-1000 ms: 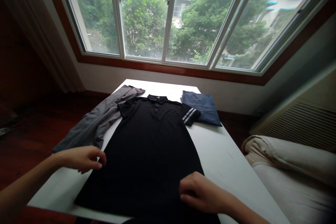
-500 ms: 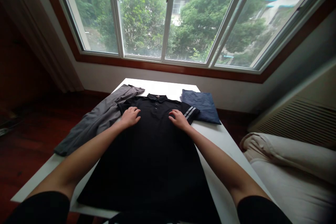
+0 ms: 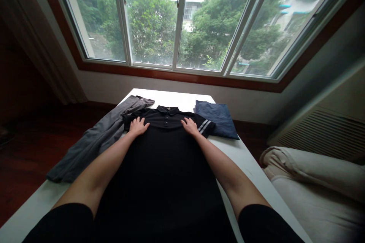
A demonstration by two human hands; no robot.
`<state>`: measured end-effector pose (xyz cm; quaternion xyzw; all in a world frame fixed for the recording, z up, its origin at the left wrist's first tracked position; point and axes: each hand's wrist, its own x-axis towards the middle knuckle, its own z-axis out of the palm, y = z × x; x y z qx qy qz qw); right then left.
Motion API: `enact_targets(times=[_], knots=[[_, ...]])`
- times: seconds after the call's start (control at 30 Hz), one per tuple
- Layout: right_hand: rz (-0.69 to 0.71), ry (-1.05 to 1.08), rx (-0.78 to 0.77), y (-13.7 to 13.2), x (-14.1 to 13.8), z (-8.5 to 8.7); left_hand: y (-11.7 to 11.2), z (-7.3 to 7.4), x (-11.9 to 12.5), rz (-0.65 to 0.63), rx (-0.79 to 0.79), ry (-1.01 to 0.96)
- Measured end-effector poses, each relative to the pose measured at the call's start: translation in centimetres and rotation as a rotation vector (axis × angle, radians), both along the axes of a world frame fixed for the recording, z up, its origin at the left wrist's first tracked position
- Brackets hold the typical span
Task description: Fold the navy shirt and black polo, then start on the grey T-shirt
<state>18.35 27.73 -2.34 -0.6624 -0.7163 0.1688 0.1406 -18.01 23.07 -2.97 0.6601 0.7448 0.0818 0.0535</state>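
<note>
A black polo shirt (image 3: 165, 159) lies spread face up on the white table, its collar toward the window. Two pale stripes cross its right-hand sleeve. My left hand (image 3: 138, 127) rests on the shirt's chest near the left sleeve, fingers apart. On the opposite side of the chest, close to the striped sleeve, my right hand (image 3: 189, 125) lies with its fingers spread. Neither hand grips the cloth. Grey trousers (image 3: 97, 140) lie lengthwise along the table's left side. The shirt's lower hem is out of sight near my body.
A folded dark blue garment (image 3: 218, 118) sits at the table's far right corner. The white table (image 3: 248, 171) stands below a wide window (image 3: 176, 26). To the right is a beige cushioned seat (image 3: 313, 186), with a slatted panel (image 3: 322, 133) behind it.
My view has tilted and moved slightly forward over the table. Both hands lie flatter on the shirt, with the fingers more stretched out. The clothes keep their places.
</note>
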Motion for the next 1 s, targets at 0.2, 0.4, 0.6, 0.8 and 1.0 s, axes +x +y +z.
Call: enact_targets(times=[0.2,0.4,0.6,0.8,1.0], knots=[[0.022,-0.191,-0.005,-0.7,-0.7,-0.8,0.6,0.1,2.3,0.077,-0.01,0.104],[-0.014,-0.255,0.0,-1.9,-1.5,-0.9,0.9,-0.6,5.2,-0.058,0.042,0.128],[-0.023,-0.23,0.014,-2.4,-1.0,-0.9,1.8,-1.2,5.0,-0.188,0.125,0.126],[-0.023,-0.218,0.013,-1.8,-0.8,-1.0,2.6,-0.9,5.0,-0.201,-0.052,0.09],[-0.014,-0.22,-0.019,-0.9,-0.4,-0.9,3.3,-0.5,5.0,-0.192,-0.088,0.085]])
